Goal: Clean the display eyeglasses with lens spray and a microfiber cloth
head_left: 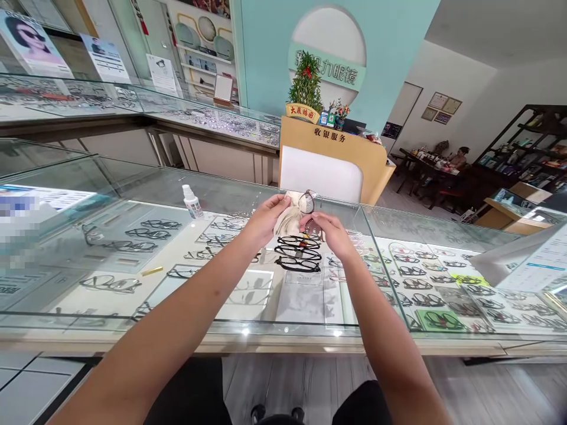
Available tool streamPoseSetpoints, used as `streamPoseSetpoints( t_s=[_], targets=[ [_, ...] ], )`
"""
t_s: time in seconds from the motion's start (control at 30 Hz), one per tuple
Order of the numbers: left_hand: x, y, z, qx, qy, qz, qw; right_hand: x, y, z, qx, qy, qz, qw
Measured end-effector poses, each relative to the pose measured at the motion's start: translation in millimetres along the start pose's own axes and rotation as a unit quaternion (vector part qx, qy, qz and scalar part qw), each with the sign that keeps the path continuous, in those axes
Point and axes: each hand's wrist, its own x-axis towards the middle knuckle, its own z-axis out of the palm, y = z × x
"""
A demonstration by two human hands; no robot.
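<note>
Above the glass counter, my left hand (267, 217) is closed on a pale, crumpled cloth (289, 221), thumb on top. My right hand (330, 231) pinches a pair of eyeglasses (306, 203) with thin dark rims. One lens stands up against the cloth; the rest of the frame is partly hidden by my right fingers and the cloth. Just below my hands, several dark eyeglass frames (299, 258) are lined up in a column on the display. To the left, a white spray bottle (192, 202) stands upright on the counter.
The glass showcase (248, 323) runs across in front of me, with many eyeglasses inside. At the right stands a white printed panel (531, 260). Beyond are a wooden cashier desk (376, 154) with a plant (305, 82), and a person (460, 158) seated at a far table.
</note>
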Motion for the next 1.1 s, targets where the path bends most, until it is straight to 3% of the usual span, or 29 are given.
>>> streamPoseSetpoints(
  t_s=[0.23, 0.6, 1.1],
  targets=[
    [-4, 5, 0, 0.013, -0.03, 0.01, 0.999, -3, -5, 4, -0.008, -0.041, -0.004, 0.999],
    [-13, 6, 5, 0.056, -0.214, -0.01, 0.975, -4, -4, 6, 0.005, -0.066, 0.017, 0.998],
    [-19, 8, 9, 0.062, -0.206, -0.001, 0.977, -2, 5, 5, 0.05, -0.074, 0.008, 0.996]
  ],
)
